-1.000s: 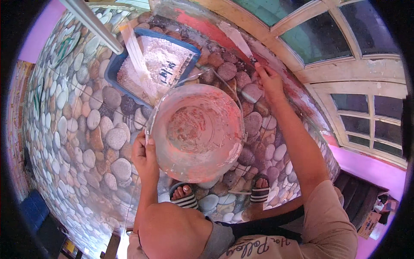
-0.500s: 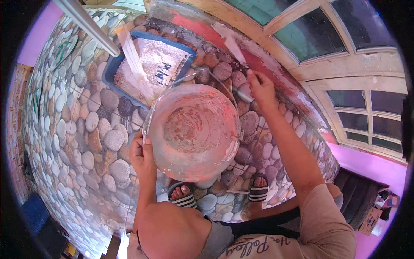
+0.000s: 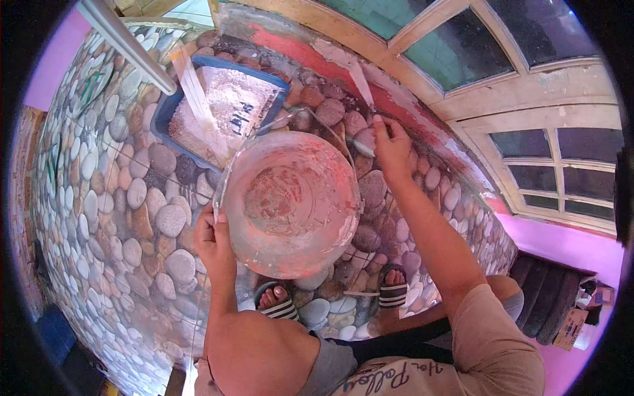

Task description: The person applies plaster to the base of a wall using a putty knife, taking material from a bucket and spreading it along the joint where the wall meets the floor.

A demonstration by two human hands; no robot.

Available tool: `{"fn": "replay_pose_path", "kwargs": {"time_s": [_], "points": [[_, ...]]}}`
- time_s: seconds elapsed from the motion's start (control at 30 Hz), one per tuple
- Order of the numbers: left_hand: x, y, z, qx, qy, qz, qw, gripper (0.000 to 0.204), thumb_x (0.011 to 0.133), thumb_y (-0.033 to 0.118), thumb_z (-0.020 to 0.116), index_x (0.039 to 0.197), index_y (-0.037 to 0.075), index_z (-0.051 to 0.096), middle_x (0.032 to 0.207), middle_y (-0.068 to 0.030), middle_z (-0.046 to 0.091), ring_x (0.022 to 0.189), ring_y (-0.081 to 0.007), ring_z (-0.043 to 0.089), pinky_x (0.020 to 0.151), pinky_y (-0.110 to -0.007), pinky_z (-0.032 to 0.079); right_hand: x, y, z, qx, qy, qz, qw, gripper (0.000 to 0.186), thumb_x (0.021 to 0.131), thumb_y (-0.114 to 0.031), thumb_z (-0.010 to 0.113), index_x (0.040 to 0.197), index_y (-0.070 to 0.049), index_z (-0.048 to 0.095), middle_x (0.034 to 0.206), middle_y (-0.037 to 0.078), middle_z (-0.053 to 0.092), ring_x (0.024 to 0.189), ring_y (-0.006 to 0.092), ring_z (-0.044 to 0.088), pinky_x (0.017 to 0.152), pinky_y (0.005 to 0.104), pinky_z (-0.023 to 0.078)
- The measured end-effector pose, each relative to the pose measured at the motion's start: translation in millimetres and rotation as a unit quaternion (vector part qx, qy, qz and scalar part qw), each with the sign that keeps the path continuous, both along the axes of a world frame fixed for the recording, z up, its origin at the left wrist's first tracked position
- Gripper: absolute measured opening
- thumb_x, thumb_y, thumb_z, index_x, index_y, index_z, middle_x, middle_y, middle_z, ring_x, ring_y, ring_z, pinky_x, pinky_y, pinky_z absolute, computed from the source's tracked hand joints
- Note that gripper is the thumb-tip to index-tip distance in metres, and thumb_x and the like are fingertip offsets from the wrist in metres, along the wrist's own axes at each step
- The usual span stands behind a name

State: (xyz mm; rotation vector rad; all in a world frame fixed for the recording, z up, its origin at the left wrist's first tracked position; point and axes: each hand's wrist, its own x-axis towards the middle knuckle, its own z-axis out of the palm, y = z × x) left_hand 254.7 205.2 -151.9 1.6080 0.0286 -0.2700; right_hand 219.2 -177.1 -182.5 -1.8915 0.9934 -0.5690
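Observation:
A worn bucket (image 3: pixel 323 247), smeared inside with reddish and pale residue, stands tilted toward me in front of my feet. My left hand (image 3: pixel 214 237) is closed on its left rim. Up beyond the bucket's right side, my right hand (image 3: pixel 394 148) is closed around the handle of a putty knife (image 3: pixel 360 84). The knife's pale blade points up and away, near the red-patched base of the wall; most of its handle is hidden in my fingers. The bucket's wire handle (image 3: pixel 330 129) rests toward the far side.
Behind the bucket, at the left, a blue tray (image 3: pixel 160 125) holds pale pinkish powder (image 3: pixel 241 105) and a flat whitish stick (image 3: pixel 191 86). A grey metal pole (image 3: pixel 129 49) slants in above it. Framed glass panes (image 3: pixel 462 53) line the right. Pebble-patterned flooring (image 3: pixel 119 231) surrounds everything.
The whole view has shifted slightly, with the bucket and tray a little further left in the picture. Both hands keep their holds; the putty knife's blade shows more edge-on.

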Motion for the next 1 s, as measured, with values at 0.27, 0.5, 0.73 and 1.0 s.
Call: {"fn": "replay_pose_path", "kwargs": {"time_s": [0.27,0.5,0.73,1.0], "points": [[3.1,-4.0,4.7,0.012,-0.015,-0.017,1.000,0.016,0.097,0.008,0.053,0.083,0.003,0.048,0.118,-0.0115,0.060,0.093,-0.0109,0.053,0.083,-0.026,0.043,40.9,13.8,13.0,0.068,0.026,0.022,0.997,0.041,0.090,-0.042,0.064,0.103,-0.004,0.070,0.079,0.006,0.069,0.073,0.0156,0.064,0.070,0.0308,0.049],[-0.2,-0.6,0.4,0.023,-0.037,-0.008,0.999,0.019,0.097,0.010,0.054,0.081,0.002,0.049,0.119,-0.0137,0.060,0.096,-0.0123,0.053,0.086,-0.027,0.043,-10.0,16.6,25.2,0.224,-0.062,0.007,0.973,0.030,0.095,-0.035,0.063,0.088,-0.006,0.063,0.067,-0.001,0.055,0.050,0.0054,0.044,0.041,0.0207,0.031],[1.5,-1.8,1.7,0.020,-0.010,-0.008,1.000,0.020,0.098,0.013,0.055,0.082,0.003,0.048,0.115,-0.0114,0.060,0.094,-0.0120,0.052,0.085,-0.026,0.042,35.1,28.2,38.7,0.301,-0.074,0.028,0.950,0.029,0.096,-0.034,0.061,0.090,-0.005,0.062,0.071,0.000,0.058,0.050,0.0060,0.045,0.041,0.0218,0.031],[-1.5,-0.1,-1.9,0.005,-0.017,-0.004,1.000,0.019,0.098,0.013,0.055,0.083,0.003,0.049,0.116,-0.0107,0.060,0.092,-0.0113,0.051,0.083,-0.025,0.042,13.6,21.7,42.3,0.406,-0.136,0.012,0.904,0.031,0.098,-0.033,0.057,0.096,-0.002,0.061,0.073,0.003,0.059,0.051,0.0078,0.047,0.042,0.0222,0.032]]}}
